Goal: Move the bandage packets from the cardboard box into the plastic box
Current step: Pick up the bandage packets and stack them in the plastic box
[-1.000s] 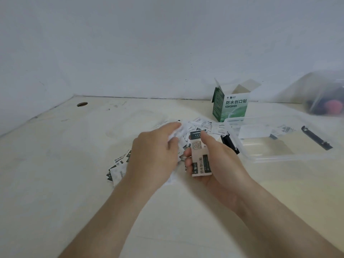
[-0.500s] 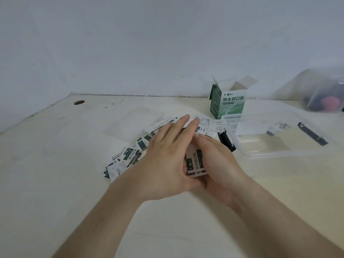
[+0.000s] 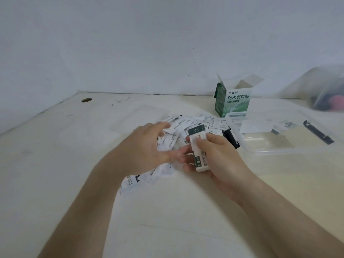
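Observation:
My right hand [image 3: 221, 159] grips a thick stack of bandage packets [image 3: 198, 155], thumb pressed on its top. My left hand [image 3: 143, 149] lies just left of the stack, its blurred, curved fingers resting on the loose white packets [image 3: 186, 121] scattered over the table. The green and white cardboard box [image 3: 234, 101] stands open and upright behind the pile. To its right, the clear plastic box [image 3: 279, 151] holds a few packets [image 3: 253, 127] near its back wall.
Black latches sit on the plastic box's left end [image 3: 230, 136] and right end [image 3: 318, 133]. A clear container [image 3: 327, 92] with dark and pink contents stands at the far right. A transparent lid [image 3: 141, 118] lies behind the pile. A cable hole [image 3: 86, 100] sits back left.
My left hand laid a packet onto the stack in my right hand, then drew back left onto the loose pile. The stack now shows uncovered.

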Tool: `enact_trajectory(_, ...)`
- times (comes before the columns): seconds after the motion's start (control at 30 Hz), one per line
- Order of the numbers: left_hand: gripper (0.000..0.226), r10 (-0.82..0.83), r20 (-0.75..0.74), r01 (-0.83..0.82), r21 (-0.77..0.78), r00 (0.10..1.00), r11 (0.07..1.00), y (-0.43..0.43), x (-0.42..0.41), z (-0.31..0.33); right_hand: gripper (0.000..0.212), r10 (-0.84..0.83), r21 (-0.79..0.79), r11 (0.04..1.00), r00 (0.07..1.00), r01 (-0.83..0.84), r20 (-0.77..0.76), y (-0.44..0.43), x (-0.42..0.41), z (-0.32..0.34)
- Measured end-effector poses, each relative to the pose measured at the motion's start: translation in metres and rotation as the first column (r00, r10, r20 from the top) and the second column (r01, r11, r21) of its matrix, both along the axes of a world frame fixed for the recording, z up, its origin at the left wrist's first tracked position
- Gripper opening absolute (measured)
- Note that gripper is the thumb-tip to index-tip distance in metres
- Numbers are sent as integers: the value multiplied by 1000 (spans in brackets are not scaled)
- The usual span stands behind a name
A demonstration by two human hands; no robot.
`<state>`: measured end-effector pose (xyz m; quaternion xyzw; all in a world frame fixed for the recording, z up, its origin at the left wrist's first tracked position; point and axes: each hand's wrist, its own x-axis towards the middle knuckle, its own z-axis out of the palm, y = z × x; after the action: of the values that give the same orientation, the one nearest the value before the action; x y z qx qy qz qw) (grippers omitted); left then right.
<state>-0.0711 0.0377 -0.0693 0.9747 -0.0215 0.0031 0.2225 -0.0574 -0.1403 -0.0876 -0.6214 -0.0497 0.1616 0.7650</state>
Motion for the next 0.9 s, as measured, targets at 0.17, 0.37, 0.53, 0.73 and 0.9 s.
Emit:
enact_trajectory(0.17,65,192,-12,-184,236,981,954,-13,5,-15,27,-45,-23,999,999,44,-29,1,3,-4)
enact_trajectory(0.37,37,191,106,-209,208,976,956,-19,6,-10,25,-62,10,998,997,62,-50,2,4,-3)
enact_trajectory(0.53,18,202,216,-208,6,955,978,-7,3,-3,21,-40,49,998,991,47,-127,2,1,-1)
enact_trajectory(0.73,29,244,89,-147,-589,966,795,-10,-8,17,15,-53,42,997,991,58,-125,2,4,3)
enact_trajectory(0.9,21,280,39,-151,-766,959,625,-25,-11,27,16,-2,107,994,1000,1,3,8,0,5)
